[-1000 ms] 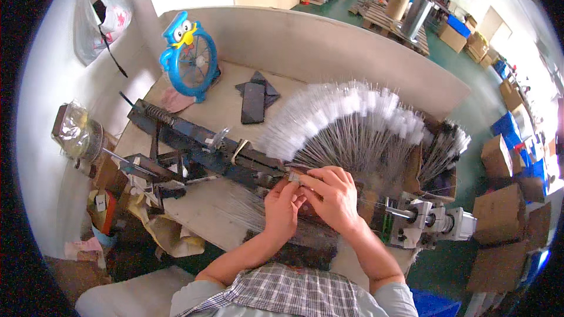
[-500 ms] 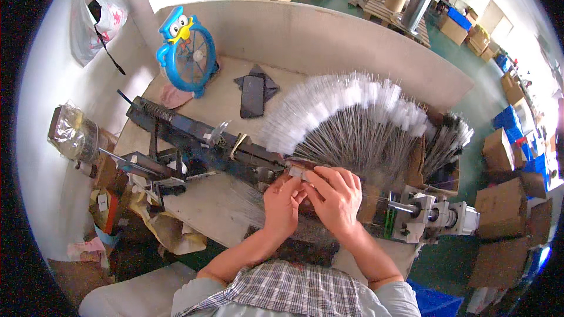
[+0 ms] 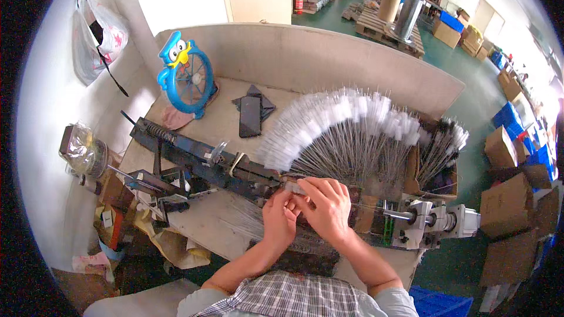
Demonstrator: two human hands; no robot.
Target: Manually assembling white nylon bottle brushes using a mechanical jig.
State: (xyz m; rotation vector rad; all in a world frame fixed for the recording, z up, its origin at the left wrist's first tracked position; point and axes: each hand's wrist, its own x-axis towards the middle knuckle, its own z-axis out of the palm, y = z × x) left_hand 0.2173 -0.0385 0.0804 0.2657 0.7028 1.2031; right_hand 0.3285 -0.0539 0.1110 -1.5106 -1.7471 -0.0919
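My left hand point(image 3: 278, 218) and my right hand point(image 3: 325, 206) meet near the middle of the bench, fingers closed and pinching. Between their fingertips is a small white bristle tuft point(image 3: 292, 187), mostly covered by the fingers. Just beyond them, a long dark metal bar fixture point(image 3: 202, 151) runs off to the upper left, its near end close to my left fingers. Behind my hands lies a big fan of wire brushes point(image 3: 341, 135) with white bristle heads pointing away. Loose thin wires point(image 3: 244, 218) lie left of my left wrist.
At the right end sits a motor with a shaft point(image 3: 432, 218). A cardboard box point(image 3: 416, 170) holds dark-bristled brushes point(image 3: 442, 147). A phone point(image 3: 250, 116) and a blue duck-shaped fan point(image 3: 187, 76) stand farther back, before a low board point(image 3: 352, 58). Left is a metal bracket point(image 3: 158, 185).
The whole view has tilted, so the bench sits lower in the picture. Both hands stay together at the bar's end; the white tuft is now more covered by my fingers.
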